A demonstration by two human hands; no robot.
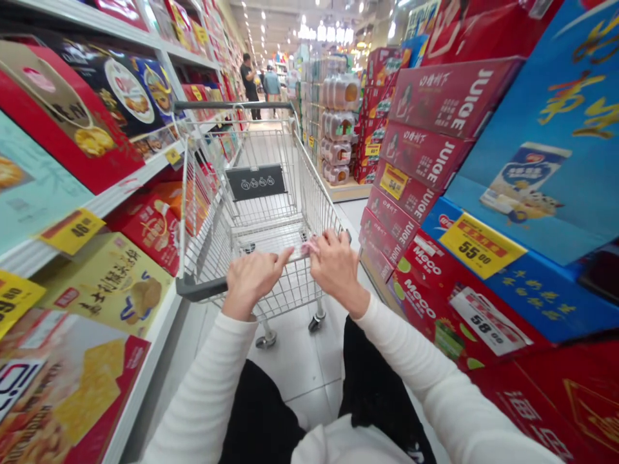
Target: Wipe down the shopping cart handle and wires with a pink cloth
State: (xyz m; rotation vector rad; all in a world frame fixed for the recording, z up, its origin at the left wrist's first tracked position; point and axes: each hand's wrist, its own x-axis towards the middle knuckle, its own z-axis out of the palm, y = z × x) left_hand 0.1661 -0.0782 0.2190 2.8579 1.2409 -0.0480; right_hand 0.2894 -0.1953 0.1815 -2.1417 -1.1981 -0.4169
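A wire shopping cart (316, 173) stands right in front of me, and no goods show in its basket. My left hand (254, 276) is wrapped over the dark cart handle (200, 289), its thumb stretched along the bar to the right. My right hand (336, 261) grips the same bar near its right end. A small pink thing (309, 245), too small to name, sits by the right thumb. A dark panel (256, 183) with white symbols hangs inside the cart. Two of its wheels show on the tiles below my hands.
Shelves (145, 361) of boxed goods run close along the left. Stacked red drink cartons (425, 122) and a large blue carton (546, 142) crowd the right side. Wrapped bottle packs (340, 122) stand farther ahead. A person in dark clothes (250, 84) stands down the aisle.
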